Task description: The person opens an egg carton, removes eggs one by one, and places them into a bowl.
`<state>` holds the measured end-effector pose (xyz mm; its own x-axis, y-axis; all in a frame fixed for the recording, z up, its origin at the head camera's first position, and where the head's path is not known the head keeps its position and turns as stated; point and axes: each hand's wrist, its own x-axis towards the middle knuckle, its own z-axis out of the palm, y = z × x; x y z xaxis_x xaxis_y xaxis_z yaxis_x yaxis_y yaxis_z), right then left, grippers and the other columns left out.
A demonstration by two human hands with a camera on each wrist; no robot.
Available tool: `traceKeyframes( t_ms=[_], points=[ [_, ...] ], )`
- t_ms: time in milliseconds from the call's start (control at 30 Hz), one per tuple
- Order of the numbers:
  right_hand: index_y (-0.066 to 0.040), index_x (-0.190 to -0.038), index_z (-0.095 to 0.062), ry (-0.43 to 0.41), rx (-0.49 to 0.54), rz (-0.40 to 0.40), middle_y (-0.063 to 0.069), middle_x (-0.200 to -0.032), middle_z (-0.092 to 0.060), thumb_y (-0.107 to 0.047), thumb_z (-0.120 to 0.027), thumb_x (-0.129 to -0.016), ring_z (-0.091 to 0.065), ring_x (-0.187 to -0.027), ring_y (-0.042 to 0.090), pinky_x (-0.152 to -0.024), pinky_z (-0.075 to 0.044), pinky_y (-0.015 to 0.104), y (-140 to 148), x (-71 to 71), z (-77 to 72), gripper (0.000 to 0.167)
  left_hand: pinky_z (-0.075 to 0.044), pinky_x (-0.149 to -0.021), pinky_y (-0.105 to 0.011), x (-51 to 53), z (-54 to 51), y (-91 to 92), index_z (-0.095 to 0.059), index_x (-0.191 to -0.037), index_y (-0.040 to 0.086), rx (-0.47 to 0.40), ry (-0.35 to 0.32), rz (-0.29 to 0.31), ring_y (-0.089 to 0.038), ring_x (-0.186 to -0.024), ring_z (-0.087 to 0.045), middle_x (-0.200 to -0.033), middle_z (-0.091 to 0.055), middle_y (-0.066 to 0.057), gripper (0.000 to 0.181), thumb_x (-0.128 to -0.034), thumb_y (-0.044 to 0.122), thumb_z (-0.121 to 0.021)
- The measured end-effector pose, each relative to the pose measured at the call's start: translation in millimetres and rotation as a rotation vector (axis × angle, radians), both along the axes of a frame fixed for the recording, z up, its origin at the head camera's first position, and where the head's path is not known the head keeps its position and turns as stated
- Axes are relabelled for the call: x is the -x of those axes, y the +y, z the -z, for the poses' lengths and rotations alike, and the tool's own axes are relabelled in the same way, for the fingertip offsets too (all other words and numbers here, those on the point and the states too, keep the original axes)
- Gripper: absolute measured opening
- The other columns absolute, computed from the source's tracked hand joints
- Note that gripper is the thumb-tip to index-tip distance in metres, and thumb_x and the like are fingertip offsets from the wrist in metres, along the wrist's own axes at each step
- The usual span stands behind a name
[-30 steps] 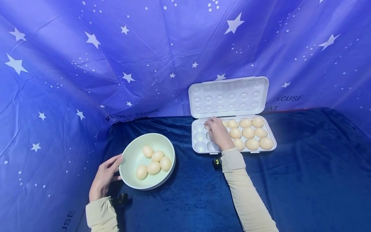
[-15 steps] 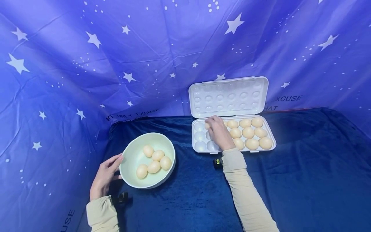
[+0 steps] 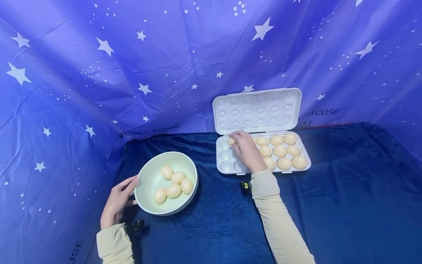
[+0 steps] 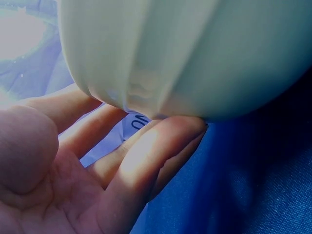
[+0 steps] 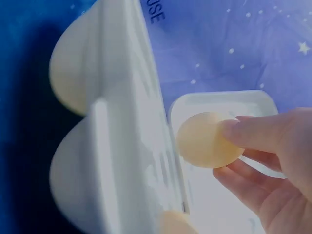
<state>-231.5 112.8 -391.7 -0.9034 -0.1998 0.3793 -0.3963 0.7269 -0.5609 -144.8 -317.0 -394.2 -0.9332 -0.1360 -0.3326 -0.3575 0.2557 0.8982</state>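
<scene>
A pale green bowl (image 3: 148, 200) with several eggs (image 3: 173, 190) in it stands on the left, tilted a little. My left hand (image 3: 117, 201) holds its left side, the thumb at the rim and the fingers against the lower outside, as the left wrist view shows. My right hand (image 3: 245, 150) pinches one egg (image 5: 207, 141) between thumb and fingers over the back left part of the white egg carton (image 3: 263, 173). The carton's lid (image 3: 257, 110) stands raised behind. Eggs (image 3: 279, 151) fill the right-hand cups; the leftmost column is bare. My hand hides some cups.
Dark blue cloth (image 3: 211, 227) covers the table under bowl and carton. A blue curtain with white stars (image 3: 184, 55) hangs behind and on the left, close behind the raised lid.
My right hand has risen slightly and shifted a little left, and more of the pinched egg shows. The left hand and bowl keep their place; the head view has shifted slightly.
</scene>
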Motion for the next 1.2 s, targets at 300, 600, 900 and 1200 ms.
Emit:
traceKeyframes(
  t_ms=[300, 600, 900, 1200],
  points=[
    [0.004, -0.126, -0.063, 0.002, -0.012, -0.041, 0.020, -0.127, -0.059, -0.006, -0.061, -0.097, -0.053, -0.121, 0.038, -0.108, -0.042, 0.047, -13.7, -8.3, -15.6, 0.030, -0.062, -0.072, -0.034, -0.1, 0.5, -0.4, -0.043, -0.148, 0.002, 0.008, 0.008, 0.007, 0.001, -0.087, -0.067, -0.117, -0.065, 0.008, 0.065, -0.0995, 0.041, -0.059],
    [0.003, -0.127, -0.063, 0.052, -0.003, -0.092, 0.018, -0.128, -0.060, -0.007, -0.062, -0.097, -0.054, -0.119, 0.036, -0.107, -0.043, 0.046, -22.2, -17.0, -31.0, 0.031, -0.062, -0.072, -0.035, 0.5, -0.2, 0.3, -0.043, -0.148, 0.001, 0.004, 0.017, 0.014, 0.001, -0.087, -0.068, -0.118, -0.065, 0.006, 0.066, -0.0990, 0.042, -0.059],
    [0.000, -0.129, -0.063, 0.082, -0.029, -0.141, 0.014, -0.128, -0.060, -0.009, -0.059, -0.100, -0.054, -0.121, 0.032, -0.107, -0.044, 0.043, -36.9, -23.7, -37.5, 0.031, -0.062, -0.072, -0.034, -0.2, 0.5, -0.3, -0.043, -0.148, 0.000, 0.005, 0.014, 0.011, 0.001, -0.087, -0.068, -0.114, -0.065, 0.010, 0.067, -0.0988, 0.042, -0.060],
    [0.000, -0.125, -0.065, 0.125, -0.056, -0.237, 0.013, -0.125, -0.061, -0.005, -0.061, -0.098, -0.055, -0.120, 0.029, -0.107, -0.044, 0.041, -50.6, -31.3, -44.1, 0.028, -0.062, -0.072, -0.034, -0.1, 0.5, -0.5, -0.042, -0.149, 0.002, -0.007, 0.004, 0.002, 0.000, -0.087, -0.068, -0.114, -0.065, 0.010, 0.065, -0.0996, 0.040, -0.059]
  ],
)
